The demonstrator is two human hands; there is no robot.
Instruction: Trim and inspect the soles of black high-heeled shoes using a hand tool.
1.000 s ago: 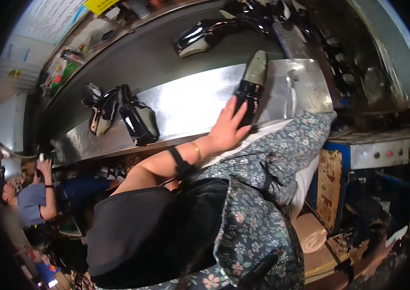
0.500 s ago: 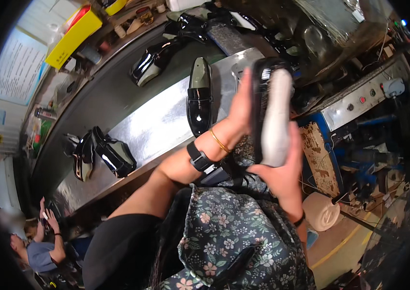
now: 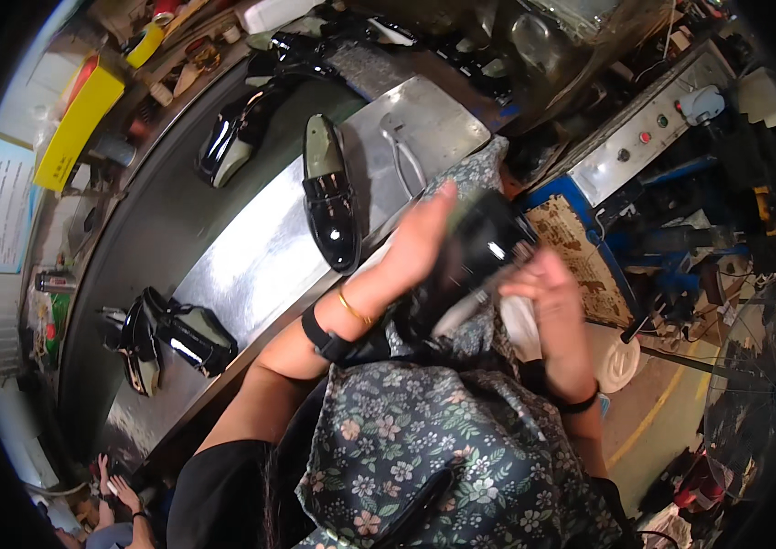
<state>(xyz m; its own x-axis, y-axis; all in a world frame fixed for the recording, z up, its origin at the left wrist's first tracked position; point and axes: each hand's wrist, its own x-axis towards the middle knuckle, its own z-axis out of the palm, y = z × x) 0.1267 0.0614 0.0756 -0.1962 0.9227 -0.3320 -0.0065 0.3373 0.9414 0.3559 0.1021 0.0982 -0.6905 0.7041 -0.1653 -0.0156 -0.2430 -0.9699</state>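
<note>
A glossy black shoe (image 3: pixel 479 261), smeared by motion, is between my hands above my lap. My left hand (image 3: pixel 420 238) lies along its left side, gripping it. At its right side my right hand (image 3: pixel 548 306) has curled fingers. A white piece (image 3: pixel 520 325) hangs under those fingers; blur hides what kind it is. Left of my left hand, a black loafer (image 3: pixel 331 206) with a pale greenish insole stands on the metal bench (image 3: pixel 246 233). Pincers (image 3: pixel 403 156) lie on the bench beyond my left hand.
More black shoes (image 3: pixel 191 334) are at the left end of the bench, with another (image 3: pixel 232 137) on the dark belt. A control panel (image 3: pixel 648 133) with buttons stands at the right. A yellow box (image 3: pixel 80 123) is at the far left. Another person's hand (image 3: pixel 123 494) shows at lower left.
The shoe, held upright with its white side showing, has come down toward my lap and turned. My right hand has shifted from its lower end to its side. The view has swung.
</note>
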